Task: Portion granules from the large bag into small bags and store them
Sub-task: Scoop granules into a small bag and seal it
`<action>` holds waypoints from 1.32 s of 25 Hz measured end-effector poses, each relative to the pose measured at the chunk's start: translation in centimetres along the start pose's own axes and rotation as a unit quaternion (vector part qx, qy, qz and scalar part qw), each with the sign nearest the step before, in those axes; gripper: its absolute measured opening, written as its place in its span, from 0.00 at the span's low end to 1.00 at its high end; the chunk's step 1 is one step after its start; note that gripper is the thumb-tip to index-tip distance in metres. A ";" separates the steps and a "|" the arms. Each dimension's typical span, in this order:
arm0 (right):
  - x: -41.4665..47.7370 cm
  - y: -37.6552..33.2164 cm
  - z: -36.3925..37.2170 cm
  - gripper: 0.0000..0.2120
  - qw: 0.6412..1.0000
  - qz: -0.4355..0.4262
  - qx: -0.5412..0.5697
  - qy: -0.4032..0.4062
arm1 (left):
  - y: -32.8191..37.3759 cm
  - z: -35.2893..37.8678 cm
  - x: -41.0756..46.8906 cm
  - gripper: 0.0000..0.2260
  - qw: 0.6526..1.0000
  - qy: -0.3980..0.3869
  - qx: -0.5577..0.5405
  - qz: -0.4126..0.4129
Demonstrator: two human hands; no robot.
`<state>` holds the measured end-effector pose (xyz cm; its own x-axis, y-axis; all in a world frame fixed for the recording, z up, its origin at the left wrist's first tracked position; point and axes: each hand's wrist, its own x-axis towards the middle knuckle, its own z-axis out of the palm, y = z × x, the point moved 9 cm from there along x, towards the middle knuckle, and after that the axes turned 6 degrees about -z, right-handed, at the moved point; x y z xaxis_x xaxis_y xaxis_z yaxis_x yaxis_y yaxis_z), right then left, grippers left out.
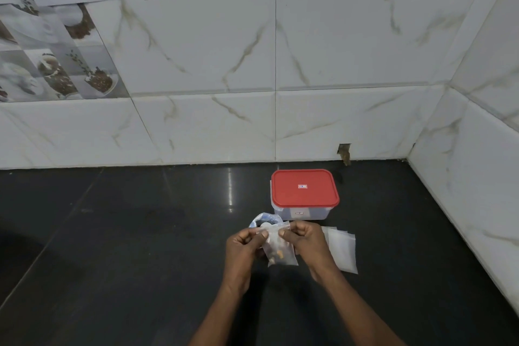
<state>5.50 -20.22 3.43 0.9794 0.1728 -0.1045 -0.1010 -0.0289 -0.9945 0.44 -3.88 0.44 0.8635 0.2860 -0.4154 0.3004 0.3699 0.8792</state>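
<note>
Now pinching top edge of small bag (280, 250) in left hand (244, 244) and right hand (306, 241), best pressing seal flat across, with granules (276, 255) low beneath both thumbs.

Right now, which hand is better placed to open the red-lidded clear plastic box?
Probably the right hand: the red-lidded clear plastic box stands just beyond it, farther from the left hand. Both pinch the small clear bag.
</note>
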 end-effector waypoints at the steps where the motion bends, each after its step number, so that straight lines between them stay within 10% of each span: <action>1: -0.1 -0.2 0.1 0.05 1.000 0.004 0.015 -0.007 | -0.1 0.0 0.1 0.06 1.000 -0.001 -0.004 -0.007; 33: -0.1 -0.2 0.6 0.04 0.999 0.012 -0.019 -0.030 | -0.8 1.9 0.9 0.06 0.997 -0.021 0.019 -0.070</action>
<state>5.28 -19.69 3.66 0.9646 0.2298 -0.1298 -0.1163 -0.0713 -0.9906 1.72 -5.57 -0.16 0.8278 0.1971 -0.5253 0.4336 0.3694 0.8219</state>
